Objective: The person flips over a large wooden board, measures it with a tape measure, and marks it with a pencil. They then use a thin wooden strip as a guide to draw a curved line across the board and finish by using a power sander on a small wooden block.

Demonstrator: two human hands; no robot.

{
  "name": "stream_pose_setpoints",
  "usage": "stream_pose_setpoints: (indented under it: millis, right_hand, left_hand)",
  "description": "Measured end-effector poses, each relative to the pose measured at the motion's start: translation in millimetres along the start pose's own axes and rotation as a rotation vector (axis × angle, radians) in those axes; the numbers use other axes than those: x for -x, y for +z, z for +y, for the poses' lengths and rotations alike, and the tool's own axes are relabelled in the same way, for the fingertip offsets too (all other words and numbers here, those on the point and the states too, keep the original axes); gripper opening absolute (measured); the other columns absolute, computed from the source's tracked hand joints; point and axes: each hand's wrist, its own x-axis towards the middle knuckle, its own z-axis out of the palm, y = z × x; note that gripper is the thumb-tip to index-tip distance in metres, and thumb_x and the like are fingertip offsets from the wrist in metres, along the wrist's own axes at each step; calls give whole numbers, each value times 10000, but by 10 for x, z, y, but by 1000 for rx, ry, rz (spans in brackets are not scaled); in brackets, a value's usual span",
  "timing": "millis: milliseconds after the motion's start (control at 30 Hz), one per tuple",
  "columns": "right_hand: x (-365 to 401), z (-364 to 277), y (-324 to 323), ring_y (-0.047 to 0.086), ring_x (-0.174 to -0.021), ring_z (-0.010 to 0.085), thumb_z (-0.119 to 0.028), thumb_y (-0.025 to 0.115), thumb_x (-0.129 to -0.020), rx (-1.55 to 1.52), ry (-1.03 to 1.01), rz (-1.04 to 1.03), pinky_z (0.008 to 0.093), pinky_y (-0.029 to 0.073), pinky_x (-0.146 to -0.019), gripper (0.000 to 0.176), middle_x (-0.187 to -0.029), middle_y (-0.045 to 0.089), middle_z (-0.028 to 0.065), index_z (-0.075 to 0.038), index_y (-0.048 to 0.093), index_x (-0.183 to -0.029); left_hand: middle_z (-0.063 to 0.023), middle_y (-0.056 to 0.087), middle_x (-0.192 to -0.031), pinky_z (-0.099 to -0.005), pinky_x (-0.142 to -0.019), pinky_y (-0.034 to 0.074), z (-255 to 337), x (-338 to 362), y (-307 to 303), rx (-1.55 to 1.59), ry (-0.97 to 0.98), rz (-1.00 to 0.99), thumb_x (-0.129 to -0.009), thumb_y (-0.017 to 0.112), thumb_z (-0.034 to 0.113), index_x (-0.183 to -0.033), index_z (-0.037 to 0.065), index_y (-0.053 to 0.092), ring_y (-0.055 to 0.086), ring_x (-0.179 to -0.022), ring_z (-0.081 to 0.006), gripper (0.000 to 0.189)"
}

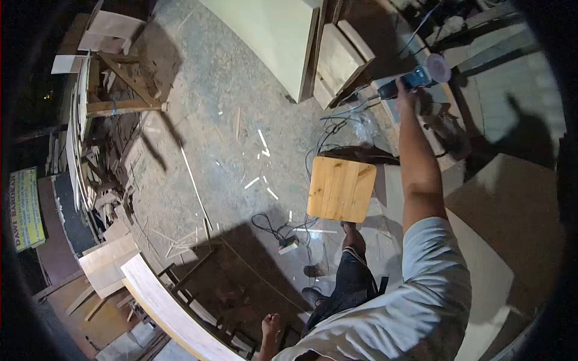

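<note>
My right arm stretches up and to the right. Its hand is wrapped round the body of a blue angle grinder. A pale round disc on the grinder's head faces the camera. Beneath the tool lies a cluttered ledge, with a crumpled greyish thing beside my wrist. Low in the view, my left hand is curled into a loose fist, and nothing shows in it. It hangs near a long pale curved board.
A square wooden stool stands by my foot. Cables and a power strip lie on the concrete floor among wood scraps. Large panels lean at the top. A wooden stand and stacked offcuts occupy the left.
</note>
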Motion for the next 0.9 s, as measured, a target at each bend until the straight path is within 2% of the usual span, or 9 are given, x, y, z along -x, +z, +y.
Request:
stream_pose_setpoints:
  millis: [100, 233, 300, 333, 400, 533, 633, 833, 900]
  right_hand:
    - [-1242, 660, 476, 608, -1025, 304, -631, 731, -696, 56, 79, 59, 442, 498, -868, 928, -1200, 575, 212, 40, 487, -1289]
    - [-580, 130, 447, 626, -892, 279, -514, 745, -739, 402, 306, 477, 406, 526, -811, 799, -1195, 578, 169, -18, 479, -1306]
    - [-627, 193, 276, 617, -824, 226, -365, 736, -776, 1, 284, 105, 358, 527, -775, 578, -1103, 611, 100, -60, 551, -1232]
    - [-32, -167, 150, 602, -833, 190, -227, 720, -780, -633, 226, 32, 359, 506, -787, 374, -987, 621, 49, -84, 610, -1108]
    - [322, -200, 0, 590, -819, 179, -164, 739, -745, -857, 120, -134, 356, 495, -761, 294, -884, 606, 25, -97, 629, -1009]
    - [1322, 169, -102, 584, -870, 184, -196, 807, -693, -823, 59, -308, 338, 490, -802, 550, -1027, 594, 40, -41, 534, -1145]
    - [2525, -611, -334, 573, -913, 172, -294, 863, -635, -500, -58, -401, 329, 473, -843, 582, -1014, 592, 20, -67, 578, -1089]
    - [4175, -1263, -429, 646, -884, 236, -248, 880, -556, -792, 86, -1383, 374, 523, -825, 668, -964, 645, 80, -49, 566, -1110]
    - [4781, -1837, -567, 667, -873, 265, -244, 877, -569, -810, 62, -1633, 389, 537, -812, 710, -962, 659, 119, -31, 539, -1156]
  left_hand:
    - [37, 521, -662, -236, -548, 395, -68, -33, 106, -74, 56, -73, -874, 653, 244, -777, 115, 586, 509, -621, -65, 175]
    - [39, 542, -694, -243, -577, 407, 570, 262, 343, 56, 41, -37, -902, 631, 244, -813, 92, 617, 506, -659, -66, 177]
    - [40, 550, -705, -250, -580, 412, 688, 185, 318, -113, 274, -94, -922, 609, 242, -863, 68, 644, 498, -663, -69, 187]
    - [40, 550, -705, -250, -580, 412, 723, 155, 300, -111, 276, -101, -922, 609, 242, -863, 68, 644, 498, -663, -69, 187]
    - [47, 535, -691, -231, -558, 381, 823, 97, 341, -57, 259, -58, -921, 601, 227, -896, 52, 650, 468, -637, -53, 183]
    - [53, 513, -682, -228, -541, 355, 1383, 260, 428, -86, 277, -37, -917, 596, 218, -883, 47, 648, 435, -619, -38, 182]
    - [43, 512, -688, -232, -531, 340, 1708, 357, 476, 128, 496, -199, -916, 582, 218, -880, 45, 661, 414, -607, -41, 194]
    - [8, 600, -809, -242, -627, 419, 2710, 939, 401, 200, 895, -281, -926, 629, 335, -1015, 17, 644, 526, -697, -75, 330]
    - [-34, 633, -973, -259, -745, 485, 2976, 1541, 236, 380, 978, -652, -848, 705, 407, -1108, -11, 598, 596, -867, -103, 503]
